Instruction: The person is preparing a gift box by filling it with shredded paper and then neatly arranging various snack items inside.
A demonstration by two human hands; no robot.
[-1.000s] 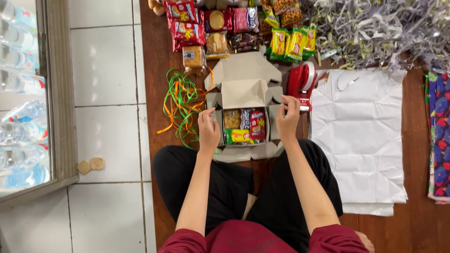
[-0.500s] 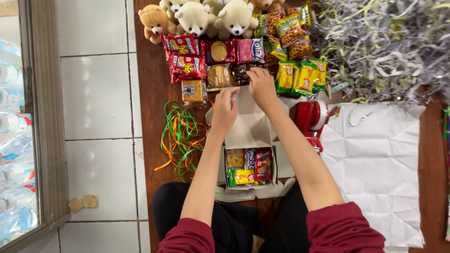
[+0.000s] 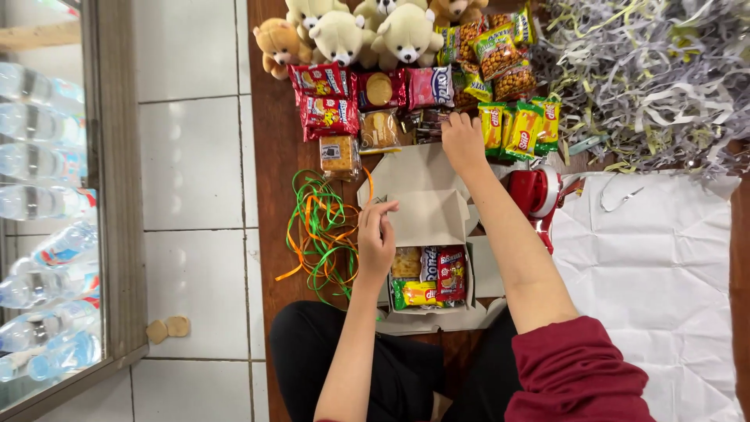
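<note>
An open cardboard box (image 3: 428, 215) sits on the wooden floor between my knees, with several snack packets (image 3: 431, 281) in its near end. My left hand (image 3: 377, 238) is at the box's left side, fingers curled on the edge of the left flap. My right hand (image 3: 462, 141) stretches past the box's far flap, and its fingertips touch small dark packets (image 3: 426, 123) in the row of snacks. Nothing is lifted in it.
Rows of snack packets (image 3: 336, 98) and several teddy bears (image 3: 344, 35) lie beyond the box. Green and orange ribbons (image 3: 316, 227) lie to the left, a red tape dispenser (image 3: 535, 191) and white paper (image 3: 664, 273) to the right, shredded paper (image 3: 656, 70) at the far right. A bottle fridge (image 3: 47, 195) stands at the left.
My left hand has drawn back from the snack row to the box's left flap. My right hand has shifted slightly right among the packets. The view has tilted further forward.
</note>
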